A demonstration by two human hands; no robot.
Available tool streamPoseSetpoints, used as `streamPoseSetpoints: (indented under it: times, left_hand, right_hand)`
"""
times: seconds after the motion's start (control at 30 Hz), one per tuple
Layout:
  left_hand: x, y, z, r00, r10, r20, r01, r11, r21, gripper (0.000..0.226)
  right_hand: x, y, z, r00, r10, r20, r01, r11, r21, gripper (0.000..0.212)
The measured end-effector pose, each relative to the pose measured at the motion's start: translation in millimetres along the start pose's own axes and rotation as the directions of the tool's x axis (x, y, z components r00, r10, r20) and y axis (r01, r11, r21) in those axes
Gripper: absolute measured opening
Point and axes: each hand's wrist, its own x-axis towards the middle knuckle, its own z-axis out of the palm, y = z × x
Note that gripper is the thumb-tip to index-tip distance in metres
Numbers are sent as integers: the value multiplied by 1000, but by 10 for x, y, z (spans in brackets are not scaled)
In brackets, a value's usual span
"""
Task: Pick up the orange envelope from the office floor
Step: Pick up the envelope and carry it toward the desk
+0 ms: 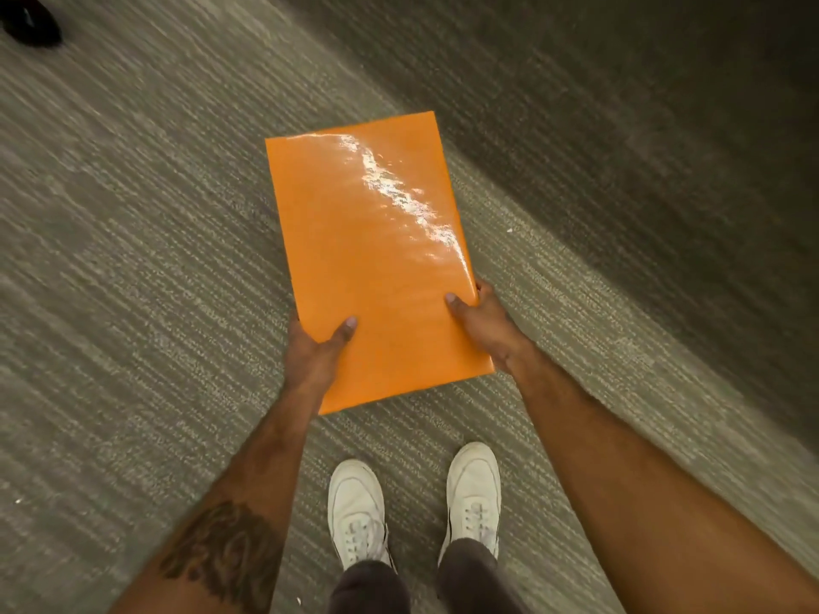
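Note:
A large glossy orange envelope [372, 259] is held flat above the grey carpet, its long side pointing away from me. My left hand [317, 347] grips its near left edge, thumb on top and fingers hidden underneath. My right hand [481, 323] grips the near right edge the same way, thumb on top. Light glares off the envelope's far right part.
Striped grey carpet [133, 259] covers the floor, with a darker band [642, 148] running diagonally at the right. My two white shoes [354, 511] stand below the envelope. A black object [29, 19] lies at the far top left.

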Motion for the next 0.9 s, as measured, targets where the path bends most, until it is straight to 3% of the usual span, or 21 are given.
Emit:
streamPoseSetpoints:
  times: [0.6, 0.9]
  left_hand:
    - [-940, 2673, -426, 914, 243, 324, -300, 944, 139, 78]
    - [-931, 3751, -1, 861, 263, 436, -385, 897, 218, 72]
  right_hand:
    - [-1681, -1551, -895, 981, 25, -192, 51, 923, 382, 63]
    - [-1621, -2045, -1444, 961, 59, -271, 95, 848, 522, 60]
